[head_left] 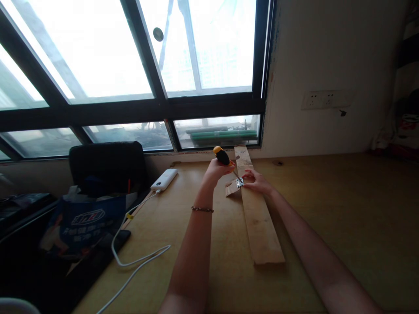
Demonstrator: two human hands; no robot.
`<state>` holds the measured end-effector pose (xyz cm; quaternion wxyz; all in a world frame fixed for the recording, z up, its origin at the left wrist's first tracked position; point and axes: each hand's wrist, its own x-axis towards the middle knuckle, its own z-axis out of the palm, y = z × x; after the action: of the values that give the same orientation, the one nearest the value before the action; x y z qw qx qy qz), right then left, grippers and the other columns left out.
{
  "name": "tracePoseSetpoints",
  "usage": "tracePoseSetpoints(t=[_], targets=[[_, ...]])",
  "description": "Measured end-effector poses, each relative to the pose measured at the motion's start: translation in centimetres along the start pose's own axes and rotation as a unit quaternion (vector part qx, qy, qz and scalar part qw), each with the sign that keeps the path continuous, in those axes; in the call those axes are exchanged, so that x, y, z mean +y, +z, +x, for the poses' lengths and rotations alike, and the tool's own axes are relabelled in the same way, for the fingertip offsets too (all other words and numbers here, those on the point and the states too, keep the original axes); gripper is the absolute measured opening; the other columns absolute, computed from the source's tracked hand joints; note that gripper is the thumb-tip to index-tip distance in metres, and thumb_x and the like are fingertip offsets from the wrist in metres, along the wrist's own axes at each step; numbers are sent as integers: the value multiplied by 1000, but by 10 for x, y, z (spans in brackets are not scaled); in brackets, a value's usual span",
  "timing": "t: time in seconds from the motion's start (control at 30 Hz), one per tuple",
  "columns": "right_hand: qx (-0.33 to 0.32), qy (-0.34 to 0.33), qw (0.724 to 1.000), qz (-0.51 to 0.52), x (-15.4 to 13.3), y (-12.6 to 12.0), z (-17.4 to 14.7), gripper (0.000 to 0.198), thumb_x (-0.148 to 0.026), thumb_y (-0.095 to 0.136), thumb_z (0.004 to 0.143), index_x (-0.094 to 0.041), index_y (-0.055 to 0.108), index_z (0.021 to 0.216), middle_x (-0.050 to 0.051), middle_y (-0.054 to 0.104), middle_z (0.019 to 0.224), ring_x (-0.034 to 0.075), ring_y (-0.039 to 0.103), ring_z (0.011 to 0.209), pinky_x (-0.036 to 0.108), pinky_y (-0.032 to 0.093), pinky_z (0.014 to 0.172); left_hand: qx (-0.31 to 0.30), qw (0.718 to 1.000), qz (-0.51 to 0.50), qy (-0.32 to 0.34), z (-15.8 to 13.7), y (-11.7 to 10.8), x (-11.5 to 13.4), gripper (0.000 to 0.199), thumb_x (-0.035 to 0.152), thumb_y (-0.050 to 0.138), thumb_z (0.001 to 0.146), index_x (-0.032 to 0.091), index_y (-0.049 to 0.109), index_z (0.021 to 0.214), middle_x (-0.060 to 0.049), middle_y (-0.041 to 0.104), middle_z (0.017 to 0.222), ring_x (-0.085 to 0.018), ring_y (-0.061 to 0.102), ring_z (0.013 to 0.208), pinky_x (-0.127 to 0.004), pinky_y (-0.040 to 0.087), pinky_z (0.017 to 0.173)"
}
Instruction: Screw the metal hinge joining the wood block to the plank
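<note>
The left grip point(216, 170) clamps the screwdriver point(221, 156), slanted for driving at the hinge point(240, 182) along the left edge of the plank point(262, 226) on the tabletop point(321, 209); the right grip point(258, 181) steadies, though whether pinched I cannot tell.

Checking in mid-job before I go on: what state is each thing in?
Left hand: closed around the screwdriver
Screwdriver: tilted, tip end at the hinge
Right hand: fingers at the hinge, grip unclear
Hinge: at the plank's edge; screws too small to tell
Plank: flat on the table
Power bank: cable plugged in
Cable: loosely curved
</note>
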<state>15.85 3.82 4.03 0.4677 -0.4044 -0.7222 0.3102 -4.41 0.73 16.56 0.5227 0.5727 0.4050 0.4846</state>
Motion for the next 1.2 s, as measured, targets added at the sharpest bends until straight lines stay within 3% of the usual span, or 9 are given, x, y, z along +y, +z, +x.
tracePoseSetpoints(t=[0.37, 0.53, 0.73, 0.87, 1.0, 1.2], targets=[[-11, 5, 1000, 8, -5, -2, -2, 61, -29, 74, 58, -20, 44, 111, 6, 64, 100, 20, 59, 99, 39, 44, 93, 1, 999, 28, 17, 4, 6, -7, 24, 18, 74, 48, 9, 64, 68, -7, 64, 71, -14, 58, 64, -28, 50, 61], [-17, 5, 1000, 15, -6, -2, -2, 60, -28, 74, 59, -19, 45, 110, 7, 63, 102, 20, 59, 100, 39, 43, 94, 46, 987, 126, 83, 11, 14, -17, 28, 30, 75, 50, 11, 63, 67, -4, 60, 63, -15, 57, 60, -27, 48, 55], [-9, 11, 1000, 28, -2, -1, -1, 62, -27, 75, 57, -19, 45, 110, 7, 64, 101, 21, 59, 99, 40, 43, 94, 88, 963, 214, 141, 10, 24, -18, 26, 31, 75, 52, 14, 64, 68, -5, 64, 69, -19, 60, 73, -26, 45, 64], [-13, 14, 999, 35, -2, -1, 0, 61, -27, 75, 57, -20, 45, 109, 6, 64, 101, 21, 59, 99, 40, 43, 94, 74, 962, 211, 155, 8, 24, -16, 32, 26, 77, 49, 15, 63, 76, -4, 65, 75, -19, 61, 76, -26, 45, 66], [-15, 17, 999, 40, -4, -1, -1, 60, -27, 75, 57, -20, 45, 109, 6, 63, 101, 21, 59, 100, 41, 43, 94, 101, 958, 194, 183, 10, 22, -17, 41, 16, 76, 47, 17, 58, 83, -2, 65, 78, -18, 61, 76, -26, 46, 66], [-16, 12, 999, 26, -7, -2, -2, 60, -26, 74, 58, -19, 44, 110, 7, 63, 101, 21, 59, 101, 41, 42, 95, 87, 972, 110, 187, 20, 19, -28, 37, 6, 63, 55, 17, 45, 85, -1, 60, 74, -15, 60, 69, -25, 45, 63]])
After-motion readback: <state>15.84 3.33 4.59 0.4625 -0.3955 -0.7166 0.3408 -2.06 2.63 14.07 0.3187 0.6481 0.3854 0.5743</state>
